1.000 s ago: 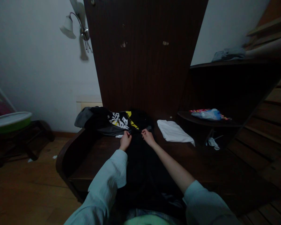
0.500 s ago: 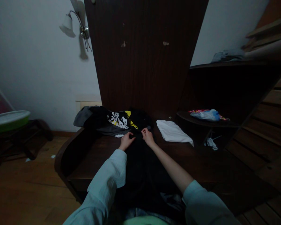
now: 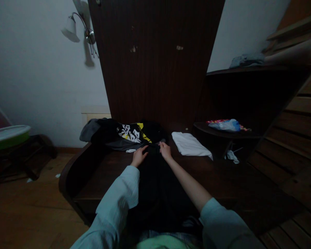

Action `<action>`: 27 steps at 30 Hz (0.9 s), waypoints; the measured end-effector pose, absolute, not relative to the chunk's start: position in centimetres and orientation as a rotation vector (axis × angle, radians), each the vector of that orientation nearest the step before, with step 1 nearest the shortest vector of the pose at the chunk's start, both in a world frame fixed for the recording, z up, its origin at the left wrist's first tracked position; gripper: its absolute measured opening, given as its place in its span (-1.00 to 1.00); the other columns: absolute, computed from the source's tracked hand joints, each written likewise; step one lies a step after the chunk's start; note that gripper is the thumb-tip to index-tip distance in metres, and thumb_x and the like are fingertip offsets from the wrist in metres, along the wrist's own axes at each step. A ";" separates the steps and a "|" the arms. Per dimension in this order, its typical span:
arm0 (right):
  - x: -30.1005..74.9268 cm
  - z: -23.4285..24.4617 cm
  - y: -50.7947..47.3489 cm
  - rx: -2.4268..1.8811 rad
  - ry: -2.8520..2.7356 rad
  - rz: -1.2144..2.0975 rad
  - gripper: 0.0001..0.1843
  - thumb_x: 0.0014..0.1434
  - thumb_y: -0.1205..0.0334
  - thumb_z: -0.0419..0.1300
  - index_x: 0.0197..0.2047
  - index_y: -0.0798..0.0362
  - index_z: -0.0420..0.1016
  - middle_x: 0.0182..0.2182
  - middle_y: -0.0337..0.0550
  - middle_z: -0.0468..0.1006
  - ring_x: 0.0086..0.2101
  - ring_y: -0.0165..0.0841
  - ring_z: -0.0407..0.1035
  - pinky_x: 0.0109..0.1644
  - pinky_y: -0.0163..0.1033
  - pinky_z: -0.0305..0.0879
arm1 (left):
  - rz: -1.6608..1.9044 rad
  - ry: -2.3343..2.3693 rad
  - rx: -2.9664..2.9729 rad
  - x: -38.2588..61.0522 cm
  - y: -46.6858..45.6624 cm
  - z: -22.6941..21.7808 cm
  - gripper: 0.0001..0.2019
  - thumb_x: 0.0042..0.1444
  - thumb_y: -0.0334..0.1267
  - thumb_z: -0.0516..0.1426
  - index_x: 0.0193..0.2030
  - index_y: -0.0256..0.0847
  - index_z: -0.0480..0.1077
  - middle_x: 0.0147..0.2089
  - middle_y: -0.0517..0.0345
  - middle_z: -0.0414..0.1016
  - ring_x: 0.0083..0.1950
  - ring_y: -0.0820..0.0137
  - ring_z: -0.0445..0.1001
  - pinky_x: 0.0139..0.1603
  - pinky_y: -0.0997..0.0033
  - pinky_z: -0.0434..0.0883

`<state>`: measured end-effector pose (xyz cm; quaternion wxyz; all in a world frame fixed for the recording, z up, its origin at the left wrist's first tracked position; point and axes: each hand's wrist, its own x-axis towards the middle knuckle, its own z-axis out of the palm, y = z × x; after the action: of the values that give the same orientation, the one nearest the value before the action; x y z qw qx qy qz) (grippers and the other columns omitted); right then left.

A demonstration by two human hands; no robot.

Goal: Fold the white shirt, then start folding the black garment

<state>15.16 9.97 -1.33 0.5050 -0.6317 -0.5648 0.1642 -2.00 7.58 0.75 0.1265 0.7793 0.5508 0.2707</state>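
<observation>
Black trousers [image 3: 155, 183] stretch from the dark wooden bench [image 3: 101, 180] down towards my body, their top edge lying farthest from me. My left hand [image 3: 139, 156] grips the left side of that edge between thumb and fingers. At the right side, my right hand [image 3: 166, 151] pinches the same edge. Just beyond my fingers lies a heap of dark clothes with a black top [image 3: 131, 132] that has a white and yellow print. A folded white cloth [image 3: 190, 144] rests on the bench to the right of my right hand. The trousers' lower end is hard to make out in the dim light.
A curved armrest [image 3: 67, 173] bounds the bench on the left. Corner shelves at the right hold a colourful plastic packet [image 3: 226, 125] and folded cloth [image 3: 246, 60]. A green basin [image 3: 9, 136] stands on a low stool at far left. A wall lamp [image 3: 71, 29] hangs above.
Both hands stay at the top edge of the trousers; my right hand has shifted slightly right, leaving the hands a little farther apart. The whole view has moved slightly.
</observation>
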 end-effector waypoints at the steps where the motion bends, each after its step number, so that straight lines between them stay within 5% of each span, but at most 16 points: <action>1: 15.1 -1.3 9.9 -1.518 -1.375 0.408 -0.73 0.13 0.16 -0.08 -0.53 0.01 0.32 -0.77 -0.35 0.26 -0.61 -0.41 0.29 -0.46 -0.39 0.15 | 0.782 1.611 2.272 -2.0 7.6 0.7 -0.56 0.06 -0.33 0.08 0.13 -0.18 0.23 -0.03 0.00 0.42 -0.01 0.26 0.37 0.01 0.31 0.27; 11: 14.6 -0.5 9.7 -1.466 -1.436 0.669 -0.84 0.07 0.34 0.00 -0.52 0.04 0.28 -0.70 -0.37 0.39 -0.68 -0.52 0.28 -0.54 -0.44 0.19 | 0.742 1.653 2.329 -1.9 7.5 0.6 -0.48 0.08 -0.30 0.05 0.21 -0.14 0.10 0.00 0.00 0.39 0.01 0.27 0.35 0.02 0.32 0.25; 18: 18.9 1.3 8.3 -1.520 -1.360 0.909 -0.96 0.09 0.35 0.04 -0.33 0.08 0.28 -0.72 -0.38 0.42 -0.74 -0.56 0.25 -0.69 -0.52 0.12 | 0.751 1.571 2.303 -2.8 7.0 1.4 -0.52 0.05 -0.27 0.05 0.17 -0.16 0.18 -0.08 0.01 0.40 -0.05 0.27 0.36 -0.01 0.31 0.27; 23: 22.6 1.3 5.4 -1.641 -1.371 1.079 -0.84 0.04 0.28 0.15 -0.53 0.09 0.27 -0.89 -0.42 0.26 -0.86 -0.58 0.03 -0.82 -0.51 -0.14 | 0.764 1.338 2.140 -4.9 6.5 1.7 -0.39 -0.03 -0.28 0.11 0.21 -0.18 0.09 -0.20 0.12 0.43 -0.19 0.35 0.40 -0.15 0.41 0.34; 27: 22.0 1.3 4.6 -1.670 -1.403 1.241 -0.74 0.00 0.25 0.19 -0.63 0.08 0.22 -0.91 -0.42 0.22 -0.88 -0.61 -0.05 -0.83 -0.50 -0.19 | 0.552 1.170 2.051 -5.1 5.4 2.4 -0.44 -0.09 -0.27 0.15 0.13 -0.17 0.23 -0.28 0.17 0.46 -0.31 0.41 0.41 -0.32 0.51 0.36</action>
<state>22.00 4.63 1.29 0.3110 -0.6325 -0.5314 0.4699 -5.10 5.42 2.36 0.3509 0.7920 0.4518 0.2131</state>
